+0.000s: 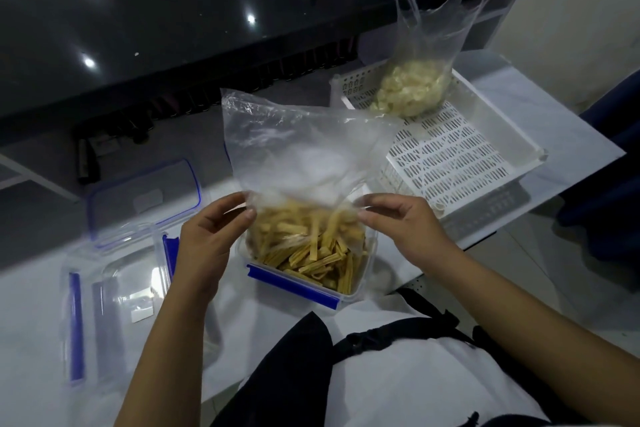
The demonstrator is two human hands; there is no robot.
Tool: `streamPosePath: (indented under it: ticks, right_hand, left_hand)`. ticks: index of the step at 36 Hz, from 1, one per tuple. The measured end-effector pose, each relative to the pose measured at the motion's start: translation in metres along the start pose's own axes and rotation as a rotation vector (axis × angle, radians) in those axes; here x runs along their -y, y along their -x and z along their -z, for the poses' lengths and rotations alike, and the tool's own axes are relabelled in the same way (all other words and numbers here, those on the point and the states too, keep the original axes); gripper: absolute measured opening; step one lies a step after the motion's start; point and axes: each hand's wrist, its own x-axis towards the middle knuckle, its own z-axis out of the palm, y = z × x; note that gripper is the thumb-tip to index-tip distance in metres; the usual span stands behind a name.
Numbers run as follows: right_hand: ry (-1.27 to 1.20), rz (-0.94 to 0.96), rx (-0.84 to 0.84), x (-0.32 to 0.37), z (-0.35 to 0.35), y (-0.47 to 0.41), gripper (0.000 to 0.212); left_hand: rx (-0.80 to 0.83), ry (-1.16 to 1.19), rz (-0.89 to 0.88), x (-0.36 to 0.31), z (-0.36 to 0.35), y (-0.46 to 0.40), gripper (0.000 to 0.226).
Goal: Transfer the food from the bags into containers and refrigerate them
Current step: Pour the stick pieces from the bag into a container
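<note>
Now both hands, left (207, 239) & right (403, 224), pinch the upturned bag (304, 149) over the container (308, 253) on the counter (41, 305) so the yellow sticks (311, 250) drop straight in.

white table (571, 136) | glossy black counter (173, 28) | pale wall (595, 11)

Upturned bag (304, 149) over filled container (349, 288).
</note>
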Motion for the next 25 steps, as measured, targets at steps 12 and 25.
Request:
streamPosePath:
  ticks: [12, 25]
  right_hand:
    - [-0.022, 0.014, -0.144, -0.004, 0.005, -0.001, 0.017]
    - [-0.057, -0.039, -0.174, -0.001, 0.008, 0.004, 0.016]
  left_hand:
    - [0.014, 0.032, -0.055, -0.023, -0.005, 0.002, 0.016]
    - [0.008, 0.035, -0.019, -0.022, -0.012, -0.001, 0.016]
